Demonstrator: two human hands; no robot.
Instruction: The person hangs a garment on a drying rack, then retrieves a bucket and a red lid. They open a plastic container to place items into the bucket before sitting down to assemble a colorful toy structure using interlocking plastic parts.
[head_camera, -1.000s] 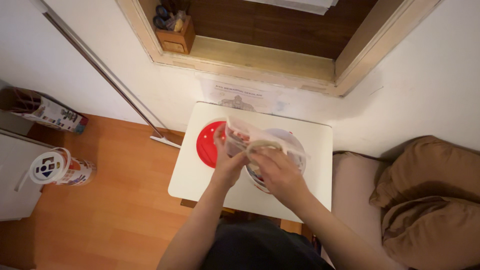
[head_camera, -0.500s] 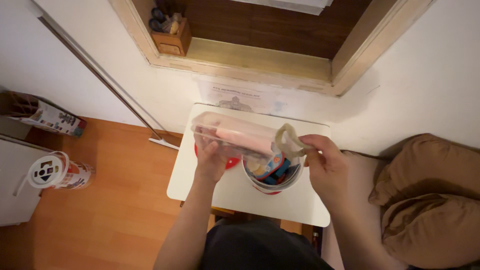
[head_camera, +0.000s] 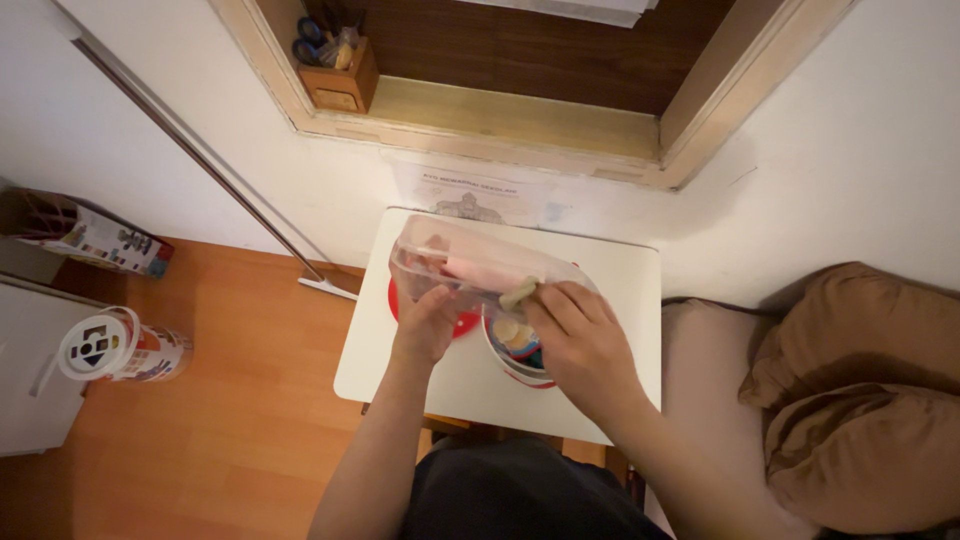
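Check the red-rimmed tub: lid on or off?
Off. The tub shows round pieces inside; a red lid lies flat beside it, under the left hand.

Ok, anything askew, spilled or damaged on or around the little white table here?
Nothing spilled or broken. The clear plastic bag is held tilted over the round tub by the left hand and right hand; the red lid lies on the white table.

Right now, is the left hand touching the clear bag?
Touching. The head view shows the left hand gripping the clear bag's lower edge, fingers pressed against the plastic.
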